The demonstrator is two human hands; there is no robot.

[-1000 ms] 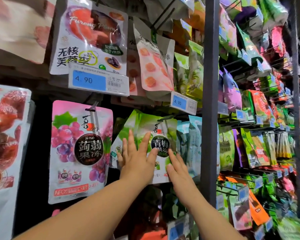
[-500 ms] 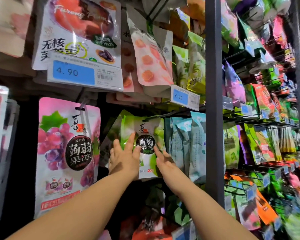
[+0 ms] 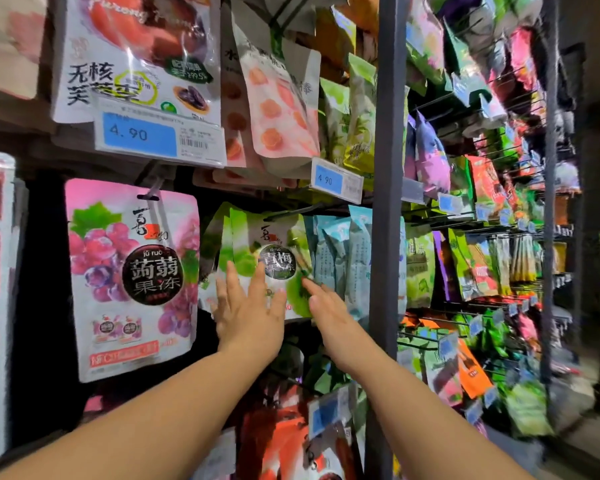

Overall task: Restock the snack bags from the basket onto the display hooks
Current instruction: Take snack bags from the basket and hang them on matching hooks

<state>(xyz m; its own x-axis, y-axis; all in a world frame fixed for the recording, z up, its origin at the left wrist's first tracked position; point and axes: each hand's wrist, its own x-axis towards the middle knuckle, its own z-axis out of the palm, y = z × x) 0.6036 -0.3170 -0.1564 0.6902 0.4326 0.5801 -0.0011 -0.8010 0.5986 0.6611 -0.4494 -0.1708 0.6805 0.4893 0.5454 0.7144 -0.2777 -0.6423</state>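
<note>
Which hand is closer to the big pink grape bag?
Left. The left hand lies flat on the green bag just right of the pink grape bag; the right hand is farther right, at the green bag's other edge.

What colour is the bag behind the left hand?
Green bag, with a black round label; head view.

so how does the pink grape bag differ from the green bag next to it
The pink bag shows purple grapes; the green bag shows green fruit. The pink bag hangs untouched, while the left hand lies flat on the green bag and the right hand touches its right edge. The pink bag looks larger than the green bag. Both hang from hooks and carry a round black label.
</note>
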